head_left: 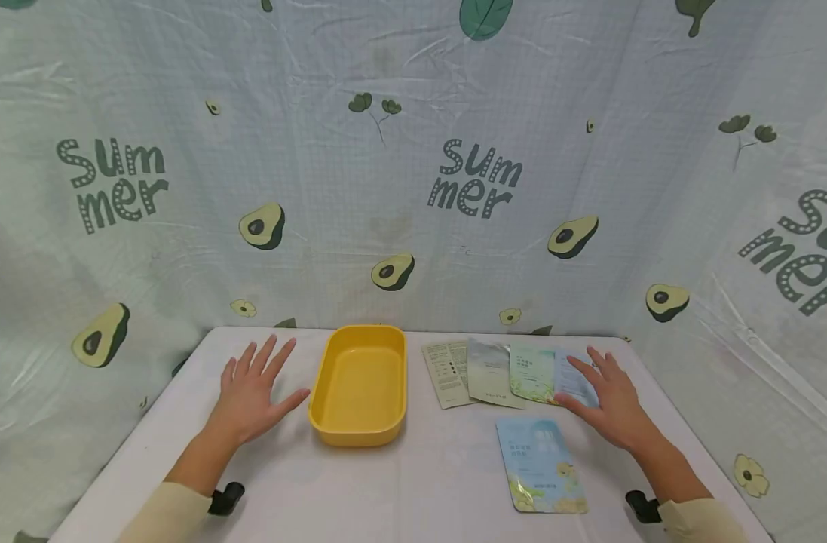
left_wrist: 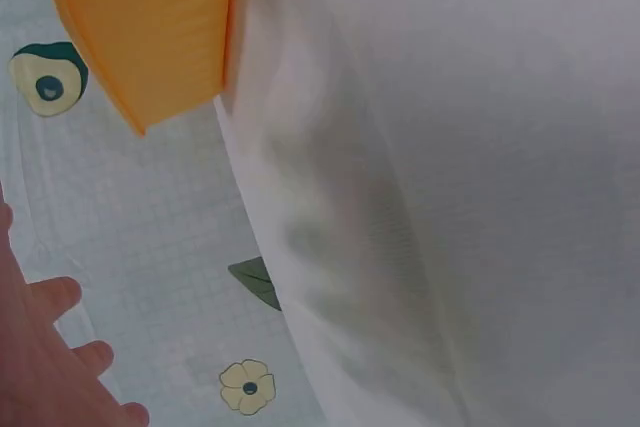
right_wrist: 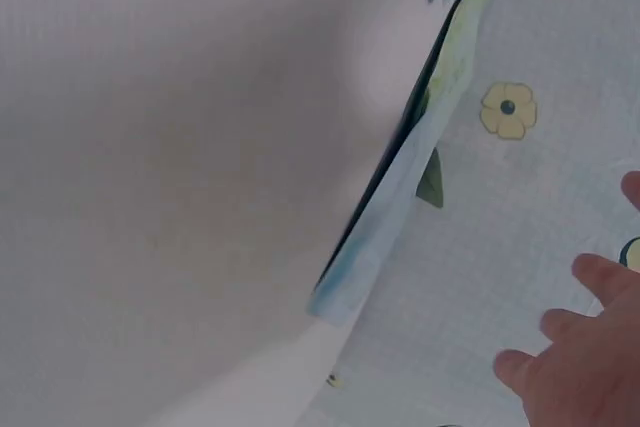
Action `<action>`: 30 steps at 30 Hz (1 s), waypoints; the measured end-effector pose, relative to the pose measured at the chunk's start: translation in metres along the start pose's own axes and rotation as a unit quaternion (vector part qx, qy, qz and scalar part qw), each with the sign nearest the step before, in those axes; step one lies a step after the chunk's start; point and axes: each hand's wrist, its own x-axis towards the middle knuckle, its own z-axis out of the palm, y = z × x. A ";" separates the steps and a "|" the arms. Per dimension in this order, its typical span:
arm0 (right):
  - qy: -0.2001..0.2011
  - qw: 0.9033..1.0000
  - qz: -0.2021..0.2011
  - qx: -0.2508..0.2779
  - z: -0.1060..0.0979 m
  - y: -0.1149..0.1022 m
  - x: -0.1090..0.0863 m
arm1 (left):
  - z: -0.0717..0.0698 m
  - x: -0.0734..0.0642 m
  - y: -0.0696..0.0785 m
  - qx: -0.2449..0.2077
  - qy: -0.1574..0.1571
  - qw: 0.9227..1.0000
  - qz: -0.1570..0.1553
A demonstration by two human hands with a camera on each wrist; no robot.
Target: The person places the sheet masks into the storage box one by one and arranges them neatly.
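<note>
My left hand (head_left: 249, 396) is spread above the table, just left of a yellow plastic basin (head_left: 359, 385), and holds nothing. On the other side, my right hand (head_left: 613, 403) also has its fingers spread and overlaps the light-blue packet (head_left: 574, 373) at the end of a row in the head view. That row also has a green packet (head_left: 531, 369), a silver-grey packet (head_left: 492, 369) and a beige packet printed with text (head_left: 447, 373), partly overlapping. Nearer the front lies a separate blue sheet-mask packet (head_left: 542, 465). The left wrist view shows the basin's side (left_wrist: 150, 27).
A white cloth (head_left: 359, 498) covers the table. Behind and at both sides hangs a pale curtain (head_left: 413, 188) printed with avocados and the word "summer". Black wrist straps (head_left: 227, 498) show beneath both forearms.
</note>
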 end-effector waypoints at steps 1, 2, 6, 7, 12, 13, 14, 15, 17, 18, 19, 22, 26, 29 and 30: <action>-0.007 1.000 0.006 0.013 0.001 -0.001 -0.002 | 0.001 -0.002 0.000 -0.002 0.001 1.000 0.001; -0.016 0.999 0.013 0.025 0.002 -0.002 -0.003 | 0.003 -0.004 0.001 -0.005 0.002 1.000 0.002; -0.049 0.997 0.037 0.057 0.006 -0.008 -0.009 | 0.007 -0.010 0.001 -0.028 0.002 1.000 -0.001; -0.053 0.996 0.039 0.061 0.007 -0.010 -0.010 | 0.008 -0.012 0.001 -0.034 0.002 0.999 -0.001; -0.060 0.993 0.050 0.083 0.013 -0.017 -0.015 | 0.011 -0.018 0.005 -0.061 0.008 0.998 0.001; -0.063 0.993 0.054 0.087 0.014 -0.018 -0.016 | 0.012 -0.019 0.006 -0.068 0.008 0.998 0.002; -0.066 0.992 0.058 0.090 0.015 -0.019 -0.016 | 0.013 -0.020 0.007 -0.075 0.008 0.997 0.002; -0.069 0.991 0.063 0.093 0.016 -0.019 -0.016 | 0.014 -0.021 0.009 -0.082 0.008 0.997 0.002; -0.078 0.989 0.073 0.101 0.018 -0.021 -0.017 | 0.015 -0.021 0.012 -0.094 0.007 0.996 0.003; -0.081 0.988 0.077 0.107 0.018 -0.022 -0.018 | 0.016 -0.021 0.013 -0.098 0.008 0.995 0.005; -0.082 0.987 0.080 0.115 0.019 -0.023 -0.018 | 0.018 -0.022 0.014 -0.102 0.008 0.995 0.006; -0.085 0.982 0.082 0.144 0.022 -0.026 -0.020 | 0.021 -0.023 0.018 -0.110 0.007 0.994 0.013; -0.088 0.975 0.082 0.186 0.026 -0.031 -0.022 | 0.027 -0.026 0.024 -0.132 -0.004 0.991 0.018; -0.100 0.968 0.096 0.210 0.028 -0.035 -0.021 | 0.028 -0.028 0.029 -0.154 -0.014 0.988 0.011; -0.106 0.965 0.104 0.215 0.028 -0.037 -0.021 | 0.027 -0.028 0.030 -0.159 -0.018 0.987 0.006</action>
